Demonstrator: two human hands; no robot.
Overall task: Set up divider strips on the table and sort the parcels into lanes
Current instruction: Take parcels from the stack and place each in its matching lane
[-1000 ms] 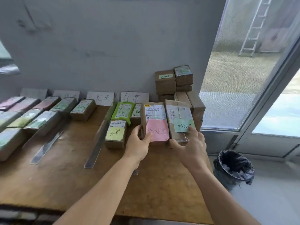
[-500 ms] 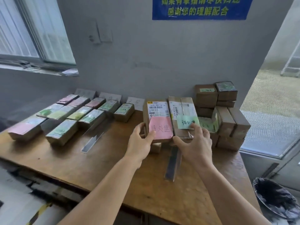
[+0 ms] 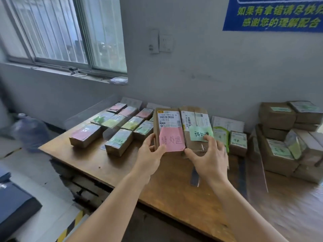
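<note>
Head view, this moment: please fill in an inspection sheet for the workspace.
Surface: wooden table, worn.
Job's things: pink-note parcel and green-note parcel held side by side; sorted parcels in rows at left; divider strip flat on the table.
Clutter: stacked boxes at right.
Grippers: left hand grips the pink-note parcel; right hand grips the green-note parcel.
Cables: nothing seen.
Surroundings: window, wall socket, blue sign.

A barred window point(image 3: 68, 32) is set in the grey wall, with a white wall socket point(image 3: 165, 43) and a blue sign point(image 3: 274, 13) lettered in green beside it, and a water jug point(image 3: 30, 131) on the floor.
</note>
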